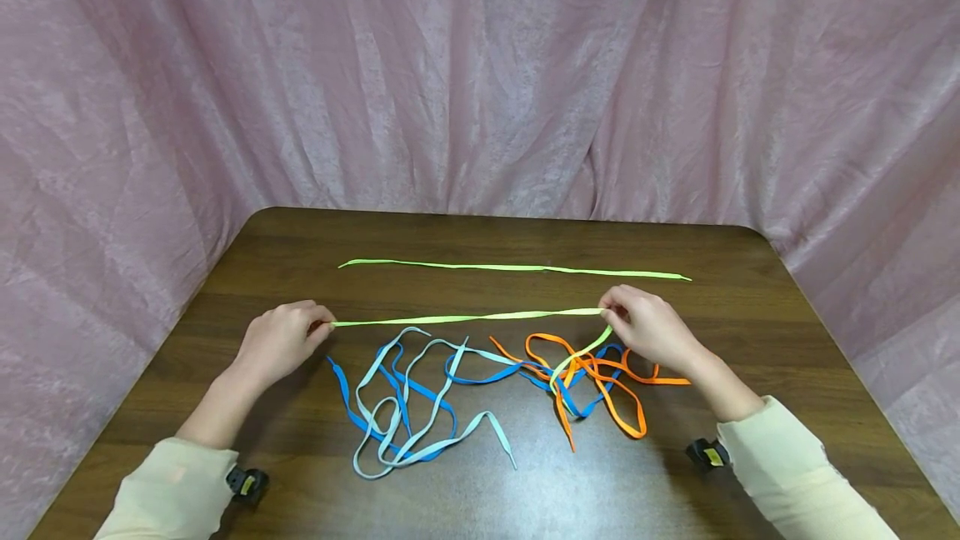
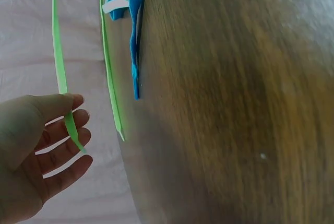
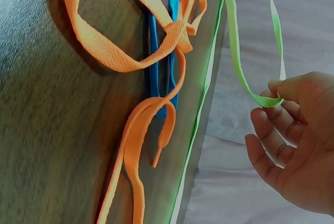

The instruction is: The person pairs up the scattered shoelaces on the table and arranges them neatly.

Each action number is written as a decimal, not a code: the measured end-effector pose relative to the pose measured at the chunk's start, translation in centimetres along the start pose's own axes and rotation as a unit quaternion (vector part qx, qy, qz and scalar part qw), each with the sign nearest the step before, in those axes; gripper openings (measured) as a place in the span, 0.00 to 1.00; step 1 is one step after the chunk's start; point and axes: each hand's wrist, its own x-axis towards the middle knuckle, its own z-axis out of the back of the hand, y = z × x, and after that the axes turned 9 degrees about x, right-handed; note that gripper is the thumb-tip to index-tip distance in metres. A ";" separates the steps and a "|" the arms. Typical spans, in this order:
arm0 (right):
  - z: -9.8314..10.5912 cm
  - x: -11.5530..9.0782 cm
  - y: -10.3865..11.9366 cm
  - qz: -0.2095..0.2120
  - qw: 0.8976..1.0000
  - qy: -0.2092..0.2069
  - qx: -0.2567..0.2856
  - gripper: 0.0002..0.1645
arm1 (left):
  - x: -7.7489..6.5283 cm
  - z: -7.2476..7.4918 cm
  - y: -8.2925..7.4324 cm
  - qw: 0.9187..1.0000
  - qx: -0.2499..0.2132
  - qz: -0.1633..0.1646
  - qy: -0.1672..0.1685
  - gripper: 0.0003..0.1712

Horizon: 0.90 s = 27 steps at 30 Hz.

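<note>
A yellow-green shoelace point(image 1: 465, 317) stretches nearly straight between my two hands. My left hand point(image 1: 288, 338) pinches it near one end, and its tip dangles past the fingers in the left wrist view. My right hand point(image 1: 651, 325) pinches the same lace between thumb and forefinger. From there a slack tail point(image 1: 592, 347) hangs down into the orange shoelace point(image 1: 626, 415). Farther back, a second yellow-green shoelace point(image 1: 517, 267) lies straight across the table. Below the held lace lie a pale blue shoelace point(image 1: 435, 448) and blue shoelaces point(image 1: 341, 386), loosely looped together.
The laces lie on a dark wooden table point(image 1: 360, 240) with rounded far corners. Behind its far edge hangs a pink curtain point(image 1: 450, 82). On the right, blue strands run under the orange loops.
</note>
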 end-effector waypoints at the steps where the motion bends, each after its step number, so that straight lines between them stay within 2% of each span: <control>1: 0.1 0.0 0.0 0.000 1.000 0.000 -0.002 0.02 | -0.1 0.0 0.1 1.000 0.001 0.003 0.000 0.03; 8: 0.8 -0.3 -0.1 0.005 1.000 0.006 -0.013 0.01 | -0.5 0.4 1.1 1.000 -0.004 0.021 -0.002 0.02; 14: 1.5 -0.7 -0.3 0.038 0.998 0.023 -0.039 0.04 | -0.6 0.9 1.6 1.000 -0.005 0.026 -0.015 0.03; 22: 2.2 -1.2 -0.5 0.078 0.995 0.020 -0.049 0.08 | -0.7 1.4 2.4 0.999 -0.006 0.044 -0.025 0.03; 27: 2.9 -1.7 -0.6 0.073 0.996 0.015 -0.051 0.05 | -0.9 1.3 3.2 0.998 -0.002 0.056 -0.027 0.03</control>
